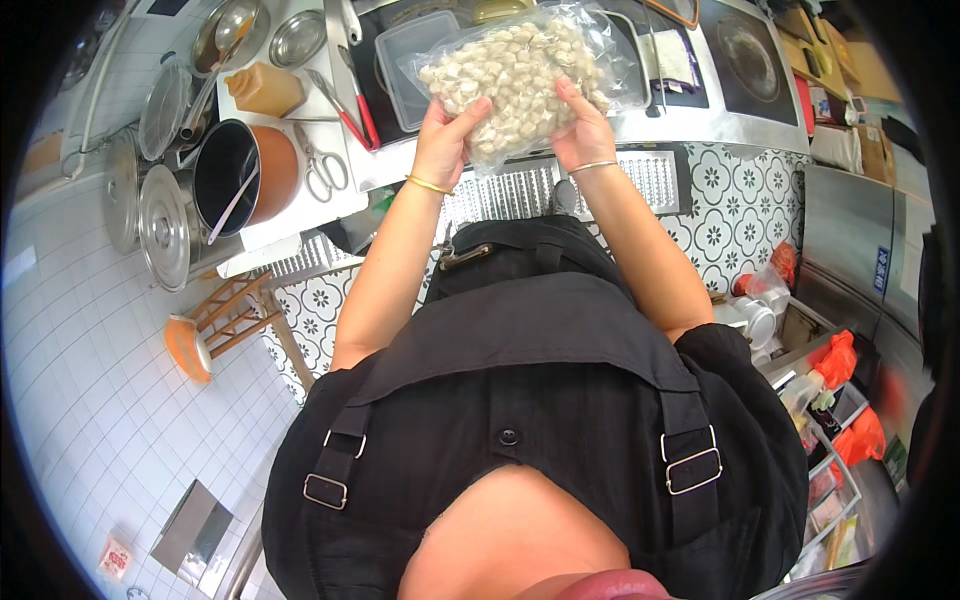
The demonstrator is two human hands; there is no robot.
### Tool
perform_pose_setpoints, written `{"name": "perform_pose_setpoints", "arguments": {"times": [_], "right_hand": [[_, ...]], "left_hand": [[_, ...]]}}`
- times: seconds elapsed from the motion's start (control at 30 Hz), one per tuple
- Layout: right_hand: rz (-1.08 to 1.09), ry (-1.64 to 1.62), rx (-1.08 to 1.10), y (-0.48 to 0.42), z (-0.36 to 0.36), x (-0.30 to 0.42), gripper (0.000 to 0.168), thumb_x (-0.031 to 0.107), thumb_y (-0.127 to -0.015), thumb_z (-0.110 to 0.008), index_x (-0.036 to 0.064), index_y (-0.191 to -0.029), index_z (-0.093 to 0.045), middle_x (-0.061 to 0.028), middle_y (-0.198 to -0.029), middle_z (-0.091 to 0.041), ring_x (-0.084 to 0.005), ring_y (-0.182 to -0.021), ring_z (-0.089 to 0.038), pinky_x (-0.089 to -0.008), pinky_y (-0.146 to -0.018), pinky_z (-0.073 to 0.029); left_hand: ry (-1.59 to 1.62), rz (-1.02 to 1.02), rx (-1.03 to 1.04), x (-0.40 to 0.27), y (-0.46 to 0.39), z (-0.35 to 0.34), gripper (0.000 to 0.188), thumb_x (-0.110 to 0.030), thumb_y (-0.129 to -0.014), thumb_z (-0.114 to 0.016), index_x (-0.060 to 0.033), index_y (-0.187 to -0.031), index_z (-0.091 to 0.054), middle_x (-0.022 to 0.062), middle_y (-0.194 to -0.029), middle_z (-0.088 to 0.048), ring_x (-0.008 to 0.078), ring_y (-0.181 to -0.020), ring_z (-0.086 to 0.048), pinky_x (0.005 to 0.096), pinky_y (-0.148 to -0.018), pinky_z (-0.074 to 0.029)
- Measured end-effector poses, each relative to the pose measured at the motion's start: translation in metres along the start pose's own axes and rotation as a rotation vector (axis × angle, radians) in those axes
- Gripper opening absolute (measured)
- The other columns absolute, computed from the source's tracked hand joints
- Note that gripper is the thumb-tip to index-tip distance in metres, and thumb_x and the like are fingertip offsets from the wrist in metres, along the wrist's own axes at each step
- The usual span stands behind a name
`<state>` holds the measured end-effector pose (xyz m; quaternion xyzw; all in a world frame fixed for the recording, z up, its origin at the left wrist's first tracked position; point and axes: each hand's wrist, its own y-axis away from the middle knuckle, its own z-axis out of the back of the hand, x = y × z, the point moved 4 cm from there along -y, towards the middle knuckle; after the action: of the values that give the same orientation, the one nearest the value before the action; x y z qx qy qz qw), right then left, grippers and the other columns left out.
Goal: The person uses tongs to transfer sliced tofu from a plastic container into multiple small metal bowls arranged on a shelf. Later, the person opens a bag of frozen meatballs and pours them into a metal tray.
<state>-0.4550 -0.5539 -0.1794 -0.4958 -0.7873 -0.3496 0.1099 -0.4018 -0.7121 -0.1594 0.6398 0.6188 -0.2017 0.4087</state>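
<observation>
A clear plastic bag of small pale balls (517, 75), which I cannot name more exactly, is stretched out flat between my two hands. My left hand (448, 142) grips its left lower edge, thumb on top. At the right lower edge my right hand (583, 129) holds it the same way, its fingers hidden beneath. Behind the bag, a translucent plastic container (409, 79) rests on the black hob, partly covered. Kitchen tongs with red handles (364, 112) lie just left of that container.
Left on the white counter stand a brown pot (276, 176) with a ladle handle in it, kitchen scissors (324, 171) and a sauce squeeze bottle (264, 88). A folded cloth (675, 60) lies right of the bag. A wooden stool (240, 315) stands on the floor at left. An open drawer (806, 341) juts out at right.
</observation>
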Motion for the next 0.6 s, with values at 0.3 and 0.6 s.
{"name": "perform_pose_setpoints", "arguments": {"times": [0.3, 0.6], "right_hand": [[-0.359, 0.01, 0.155, -0.016, 0.023, 0.035, 0.047, 0.029, -0.088, -0.059, 0.004, -0.125, -0.046, -0.0093, -0.123, -0.054, -0.0239, -0.112, -0.052, -0.0388, -0.096, -0.04], [-0.427, 0.074, 0.224, -0.043, 0.038, 0.049, 0.054, 0.036, -0.085, -0.063, 0.003, -0.124, -0.047, -0.0081, -0.121, -0.055, -0.02, -0.112, -0.052, -0.0359, -0.093, -0.043]], "left_hand": [[-0.193, -0.097, -0.208, 0.021, -0.031, -0.042, 0.038, -0.001, -0.076, -0.067, -0.0011, -0.112, -0.053, 0.0088, -0.106, -0.062, 0.0171, -0.095, -0.06, 0.03, -0.082, -0.05], [-0.141, -0.027, -0.323, 0.022, -0.04, -0.062, 0.038, 0.001, -0.077, -0.064, 0.001, -0.113, -0.052, 0.0106, -0.106, -0.062, 0.0189, -0.093, -0.062, 0.0313, -0.081, -0.051]]}}
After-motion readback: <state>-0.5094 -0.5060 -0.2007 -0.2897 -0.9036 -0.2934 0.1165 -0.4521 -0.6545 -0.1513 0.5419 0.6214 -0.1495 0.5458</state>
